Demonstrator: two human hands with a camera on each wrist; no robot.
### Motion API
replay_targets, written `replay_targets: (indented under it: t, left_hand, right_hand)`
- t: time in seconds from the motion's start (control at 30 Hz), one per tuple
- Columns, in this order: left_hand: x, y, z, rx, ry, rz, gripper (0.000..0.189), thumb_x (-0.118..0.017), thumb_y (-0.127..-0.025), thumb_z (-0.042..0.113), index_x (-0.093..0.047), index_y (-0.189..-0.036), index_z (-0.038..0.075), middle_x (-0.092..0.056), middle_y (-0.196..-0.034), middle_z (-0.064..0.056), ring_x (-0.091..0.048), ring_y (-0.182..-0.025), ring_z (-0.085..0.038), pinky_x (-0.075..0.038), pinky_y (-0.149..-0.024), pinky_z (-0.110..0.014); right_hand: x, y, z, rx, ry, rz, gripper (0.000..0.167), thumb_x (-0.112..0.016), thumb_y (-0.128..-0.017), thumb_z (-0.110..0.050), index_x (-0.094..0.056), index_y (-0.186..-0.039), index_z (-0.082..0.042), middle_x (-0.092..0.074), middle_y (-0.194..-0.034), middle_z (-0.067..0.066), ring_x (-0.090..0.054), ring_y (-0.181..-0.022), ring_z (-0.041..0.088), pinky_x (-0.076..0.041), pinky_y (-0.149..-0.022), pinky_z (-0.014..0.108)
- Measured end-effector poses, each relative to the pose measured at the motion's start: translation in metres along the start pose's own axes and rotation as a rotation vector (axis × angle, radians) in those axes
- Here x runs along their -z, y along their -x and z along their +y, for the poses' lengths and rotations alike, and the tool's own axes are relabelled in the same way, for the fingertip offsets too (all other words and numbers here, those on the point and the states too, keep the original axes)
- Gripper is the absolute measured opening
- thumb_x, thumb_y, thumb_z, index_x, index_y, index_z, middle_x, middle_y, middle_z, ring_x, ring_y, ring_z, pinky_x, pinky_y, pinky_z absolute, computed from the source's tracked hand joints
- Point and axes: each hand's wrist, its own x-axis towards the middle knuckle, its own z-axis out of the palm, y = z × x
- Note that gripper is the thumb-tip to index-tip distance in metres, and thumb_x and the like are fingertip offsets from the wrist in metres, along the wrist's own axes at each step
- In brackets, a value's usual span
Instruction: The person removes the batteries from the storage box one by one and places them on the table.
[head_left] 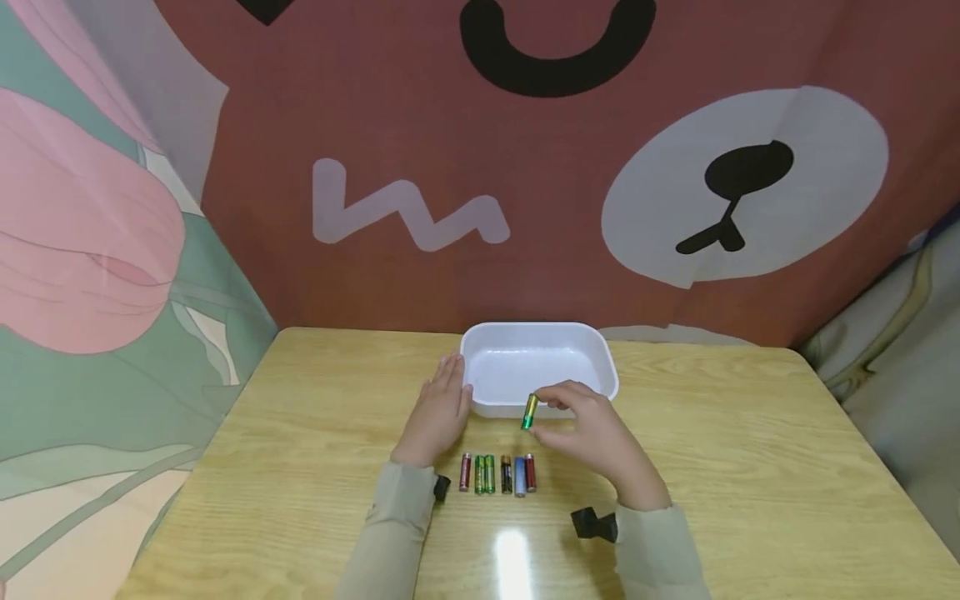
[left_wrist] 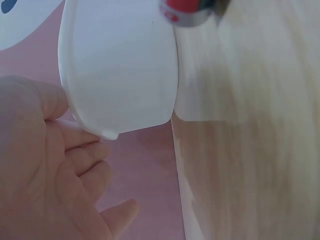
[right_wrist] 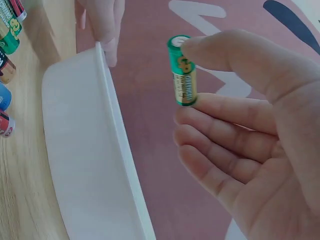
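Note:
My right hand point(head_left: 592, 429) pinches a green-and-gold battery point(head_left: 529, 412) end to end between thumb and fingertip. It holds this battery upright, slightly tilted, at the near edge of a white plastic tray point(head_left: 491, 410); the right wrist view shows the battery point(right_wrist: 184, 75) well clear of the tray's rim. Against the tray's left end rests my left hand point(head_left: 438, 412), its fingers mostly straight. Below the tray, between both forearms, a row of batteries stands out: a red one point(head_left: 466, 472), two green ones point(head_left: 484, 474), a black-and-copper one point(head_left: 506, 474), a blue one point(head_left: 520, 477) and a dark red one point(head_left: 531, 472).
The light wooden table point(head_left: 315, 500) meets a reddish-brown cartoon cloth point(head_left: 420, 292) right behind the tray. A floral cloth point(head_left: 90, 375) hangs at the left. Black wrist devices point(head_left: 594, 524) sit at both sleeves.

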Motion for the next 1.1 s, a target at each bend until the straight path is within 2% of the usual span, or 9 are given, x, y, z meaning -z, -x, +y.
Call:
replay_targets:
  t: [0.27, 0.57, 0.8, 1.0, 1.1]
  left_hand:
    - [0.0, -0.007, 0.002, -0.006, 0.001, -0.017, 0.059, -0.035, -0.111, 0.029, -0.023, -0.159, -0.002, -0.02, -0.166, -0.017, -0.014, -0.154, -0.033, -0.022, -0.121, -0.059]
    - [0.001, -0.006, 0.0, 0.025, -0.007, -0.044, 0.059, -0.035, -0.111, 0.03, -0.021, -0.16, 0.001, -0.017, -0.167, -0.013, -0.012, -0.155, -0.029, -0.019, -0.122, -0.057]
    - [0.003, -0.003, 0.001, 0.011, 0.015, -0.029, 0.059, -0.035, -0.111, 0.029, -0.022, -0.159, -0.002, -0.019, -0.166, -0.016, -0.014, -0.154, -0.032, -0.019, -0.122, -0.058]
    - [0.0, -0.004, -0.002, 0.025, 0.024, -0.032, 0.059, -0.034, -0.111, 0.03, -0.021, -0.16, -0.001, -0.019, -0.167, -0.016, -0.015, -0.155, -0.032, -0.018, -0.122, -0.058]
    - [0.0, -0.003, -0.002, 0.027, 0.033, -0.035, 0.059, -0.034, -0.111, 0.031, -0.021, -0.16, -0.001, -0.018, -0.167, -0.015, -0.014, -0.155, -0.032, -0.018, -0.122, -0.058]
  right_hand:
    - [0.01, 0.009, 0.006, 0.033, 0.023, -0.007, 0.04, -0.084, -0.082, -0.015, -0.071, -0.119, -0.005, -0.07, -0.112, 0.003, -0.066, -0.102, 0.026, -0.057, -0.089, 0.05]
    - [0.01, 0.017, 0.013, -0.036, 0.036, -0.196, 0.041, -0.082, -0.083, -0.014, -0.07, -0.12, -0.001, -0.07, -0.111, 0.008, -0.063, -0.1, 0.024, -0.056, -0.09, 0.049]
    - [0.009, 0.015, 0.016, -0.011, 0.053, -0.245, 0.042, -0.084, -0.08, -0.009, -0.07, -0.118, 0.003, -0.071, -0.111, 0.009, -0.065, -0.097, 0.024, -0.058, -0.087, 0.043]
    - [0.005, 0.013, 0.023, 0.001, 0.001, -0.358, 0.038, -0.084, -0.08, -0.007, -0.071, -0.115, 0.002, -0.071, -0.107, 0.007, -0.066, -0.096, 0.026, -0.059, -0.086, 0.042]
    - [0.002, 0.013, 0.026, -0.01, -0.012, -0.386, 0.038, -0.084, -0.08, -0.007, -0.071, -0.115, 0.002, -0.071, -0.107, 0.007, -0.067, -0.097, 0.027, -0.059, -0.086, 0.043]
